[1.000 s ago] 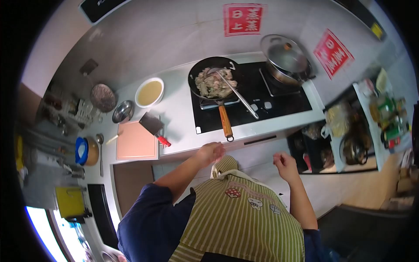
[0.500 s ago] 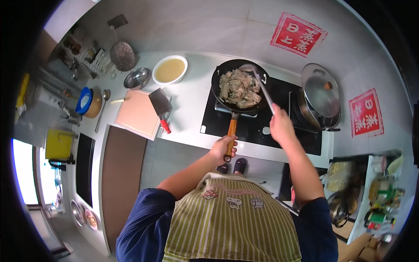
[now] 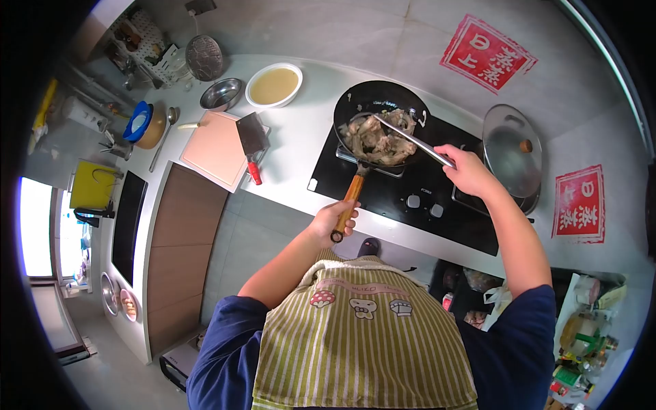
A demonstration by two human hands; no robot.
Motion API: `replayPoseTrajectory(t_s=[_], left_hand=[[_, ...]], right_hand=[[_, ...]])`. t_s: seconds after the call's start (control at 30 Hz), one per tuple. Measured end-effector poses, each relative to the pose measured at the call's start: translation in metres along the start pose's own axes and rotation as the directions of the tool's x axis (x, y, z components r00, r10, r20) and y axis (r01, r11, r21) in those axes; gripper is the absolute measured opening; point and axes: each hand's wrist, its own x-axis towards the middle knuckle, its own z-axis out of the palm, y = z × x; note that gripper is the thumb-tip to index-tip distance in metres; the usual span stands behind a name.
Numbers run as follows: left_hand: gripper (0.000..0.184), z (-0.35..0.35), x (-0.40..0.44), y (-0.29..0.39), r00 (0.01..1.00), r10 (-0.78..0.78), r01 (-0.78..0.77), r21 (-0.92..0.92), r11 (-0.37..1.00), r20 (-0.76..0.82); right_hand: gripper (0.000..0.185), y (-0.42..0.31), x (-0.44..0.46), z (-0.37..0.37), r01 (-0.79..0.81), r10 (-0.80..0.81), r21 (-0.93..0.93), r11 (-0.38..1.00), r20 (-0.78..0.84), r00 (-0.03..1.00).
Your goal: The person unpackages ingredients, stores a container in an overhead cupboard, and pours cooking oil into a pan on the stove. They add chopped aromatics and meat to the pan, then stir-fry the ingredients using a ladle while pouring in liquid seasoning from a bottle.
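Note:
My left hand (image 3: 335, 220) is wrapped round the wooden handle (image 3: 350, 195) of a black wok (image 3: 348, 99), which sits on the left burner of the black cooktop (image 3: 444, 229). Pieces of meat (image 3: 383, 145) lie in the wok. With my right hand (image 3: 468, 171) I grip the end of a long metal spatula (image 3: 427, 149); its head is down among the meat and mostly hidden.
Left of the cooktop stand a white bowl of yellowish liquid (image 3: 275, 85), a metal bowl (image 3: 221, 95), and a pink cutting board (image 3: 214, 150) with a cleaver (image 3: 253, 137). A glass-lidded pot (image 3: 512, 150) occupies the cooktop's right side.
Both hands were off the wok and spatula at first; they took hold of them. Since then the spatula has swung lower and to the right, and the meat has shifted in the wok.

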Motion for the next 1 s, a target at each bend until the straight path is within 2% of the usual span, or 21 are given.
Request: replayPoseTrajectory(t_s=[0.07,0.17,0.37,0.5,0.53,0.63,0.7,0.77,0.83,0.87,0.9,0.97,1.0], left_hand=[[0.032,-0.006,0.000,-0.003,0.998,-0.024,0.033,-0.149,0.988,0.064],[0.034,-0.006,-0.004,-0.002,0.992,-0.062,0.087,-0.223,0.971,0.114],[0.032,-0.007,-0.005,0.000,0.985,-0.112,0.132,-0.158,0.979,0.128],[0.028,-0.009,-0.001,0.001,0.977,-0.139,0.162,-0.142,0.976,0.161],[0.028,-0.008,-0.001,0.000,0.980,-0.140,0.157,-0.122,0.980,0.138],[0.027,-0.001,0.000,0.001,0.988,-0.133,0.138,-0.060,0.989,0.081],[0.026,0.003,-0.003,0.002,0.990,-0.127,0.129,-0.028,0.991,0.056],[0.025,0.004,-0.003,0.003,0.991,-0.120,0.120,0.001,0.993,0.054],[0.025,0.005,-0.005,0.003,0.993,-0.111,0.111,0.017,0.994,0.046],[0.025,0.006,-0.007,0.003,0.993,-0.110,0.109,0.021,0.994,0.040],[0.025,0.007,-0.006,0.004,0.994,-0.107,0.106,0.028,0.994,0.036],[0.026,0.007,-0.005,0.004,0.993,-0.115,0.114,0.027,0.993,0.037],[0.027,0.007,-0.004,0.004,0.992,-0.119,0.118,0.027,0.993,0.039]], right_hand=[[0.044,-0.006,-0.018,-0.010,0.026,-0.029,-0.068,0.997,-0.041,0.999],[0.044,-0.031,-0.049,-0.031,0.011,-0.020,-0.111,0.994,-0.083,0.996],[0.043,-0.051,-0.094,-0.065,0.033,-0.075,-0.261,0.965,-0.154,0.985],[0.047,-0.105,-0.110,-0.097,-0.158,0.123,-0.336,0.928,-0.125,0.985],[0.046,-0.107,-0.111,-0.099,-0.137,0.099,-0.321,0.937,-0.132,0.986],[0.044,-0.127,-0.105,-0.095,-0.246,0.253,-0.298,0.922,-0.016,0.967],[0.044,-0.104,-0.097,-0.070,-0.196,0.211,-0.308,0.931,0.014,0.977],[0.045,-0.078,-0.089,-0.041,-0.069,0.055,-0.324,0.944,-0.053,0.997],[0.045,-0.074,-0.082,-0.012,-0.157,0.129,-0.270,0.950,-0.120,0.984],[0.047,-0.070,-0.075,0.001,-0.098,0.055,-0.296,0.950,-0.152,0.987],[0.044,-0.069,-0.070,0.011,-0.179,0.128,-0.314,0.932,-0.174,0.976],[0.045,-0.061,-0.064,0.025,-0.073,-0.006,-0.336,0.939,-0.228,0.974],[0.044,-0.058,-0.071,0.022,-0.084,0.013,-0.308,0.948,-0.224,0.975]])
